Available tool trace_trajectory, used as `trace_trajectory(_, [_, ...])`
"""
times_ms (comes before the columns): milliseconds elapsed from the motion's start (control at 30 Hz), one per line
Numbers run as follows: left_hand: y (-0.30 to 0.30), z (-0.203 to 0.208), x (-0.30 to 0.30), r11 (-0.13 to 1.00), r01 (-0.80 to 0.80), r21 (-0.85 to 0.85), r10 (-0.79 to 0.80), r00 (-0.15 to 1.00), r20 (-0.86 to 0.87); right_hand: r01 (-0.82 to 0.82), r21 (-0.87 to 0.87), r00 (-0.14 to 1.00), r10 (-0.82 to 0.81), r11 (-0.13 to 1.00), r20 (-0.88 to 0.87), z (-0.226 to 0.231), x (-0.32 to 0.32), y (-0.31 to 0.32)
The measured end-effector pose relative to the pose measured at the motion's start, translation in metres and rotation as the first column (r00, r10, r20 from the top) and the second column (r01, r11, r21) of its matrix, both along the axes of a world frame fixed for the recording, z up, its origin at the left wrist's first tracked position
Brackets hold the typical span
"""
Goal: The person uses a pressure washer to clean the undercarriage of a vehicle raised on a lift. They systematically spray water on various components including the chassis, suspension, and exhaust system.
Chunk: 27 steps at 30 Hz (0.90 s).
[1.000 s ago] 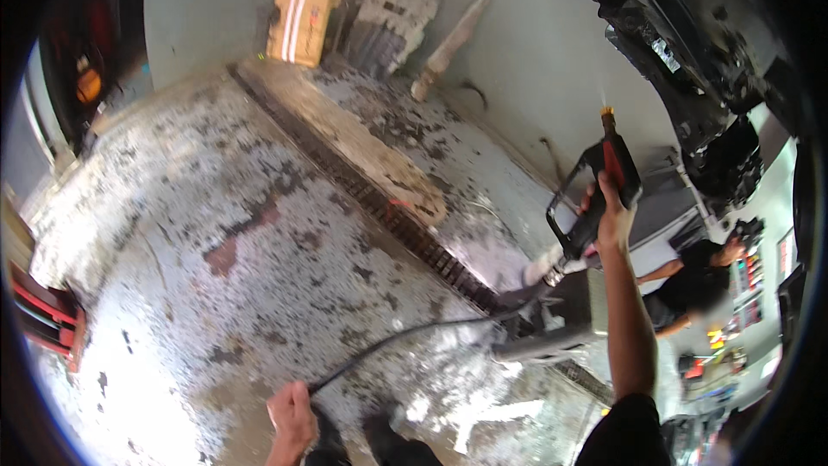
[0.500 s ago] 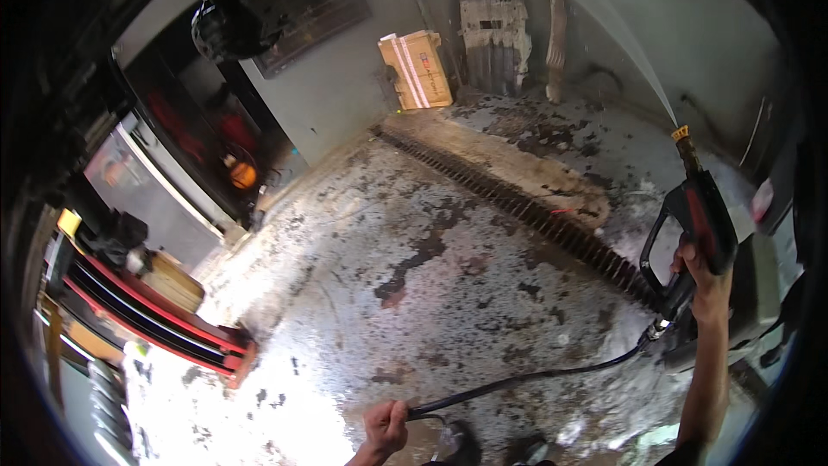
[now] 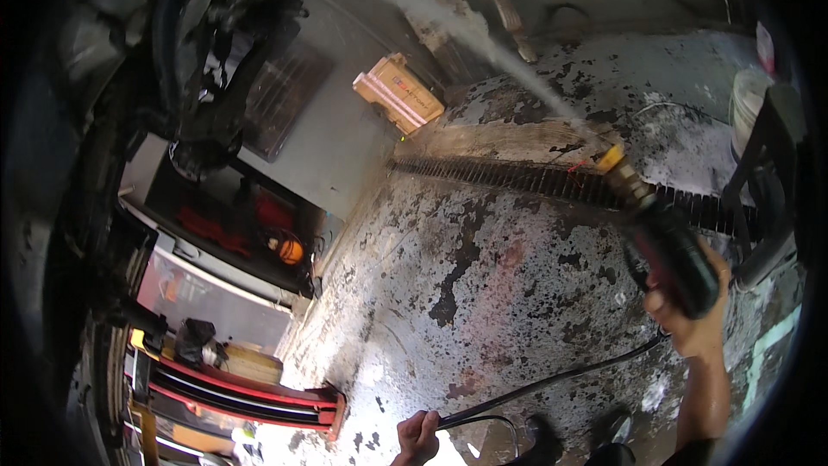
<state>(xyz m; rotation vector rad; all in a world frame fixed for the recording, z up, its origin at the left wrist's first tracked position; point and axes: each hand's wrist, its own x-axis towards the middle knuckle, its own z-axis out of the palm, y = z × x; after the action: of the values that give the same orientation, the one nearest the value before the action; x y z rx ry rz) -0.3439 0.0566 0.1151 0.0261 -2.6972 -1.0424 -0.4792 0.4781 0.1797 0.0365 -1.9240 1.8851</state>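
A black pressure washer gun (image 3: 681,259) is gripped in my right hand (image 3: 697,319), at the right. Its brass lance ends in a yellow nozzle (image 3: 611,158), pointing up and to the left. From it a white water jet (image 3: 483,45) crosses toward the upper left. My left hand (image 3: 417,437), low in the middle, is closed around the black hose (image 3: 552,383). That hose runs across to the gun's lower end. Motion blurs the gun, and its trigger is mostly hidden.
Dark vehicle parts (image 3: 211,116) hang at the upper left, above a red-edged lift beam (image 3: 250,395). A drain grate (image 3: 517,179) crosses the wet, patchy floor (image 3: 483,311). Against the wall leans a cardboard box (image 3: 401,97). A whitish bucket (image 3: 747,108) stands at right.
The view has turned and shifted. The gun has swung from pointing up to pointing left, its jet now nearer the vehicle parts. Both hands keep their hold.
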Motion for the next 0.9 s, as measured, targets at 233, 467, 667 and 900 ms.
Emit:
trace_trajectory(233, [0.010,-0.008,0.010,0.971,0.120,-0.205,-0.128,0.991,-0.026,0.071,0.075,0.982,-0.056,0.995,-0.183,-0.030,0.021,0.033])
trace_trajectory(467, [0.056,0.003,0.011,0.991,-0.063,0.115,0.037,0.975,0.217,0.023,0.155,0.984,0.006,0.988,-0.180,-0.023,0.036,0.056])
trace_trajectory(667, [0.066,0.014,0.005,0.937,0.198,-0.288,-0.169,0.978,0.123,0.159,0.084,0.974,-0.143,0.984,-0.174,-0.028,0.054,0.072])
trace_trajectory(900, [0.081,0.032,-0.006,0.966,0.183,-0.184,-0.130,0.954,0.270,0.062,0.113,0.998,-0.061,0.992,-0.015,-0.035,0.059,0.069])
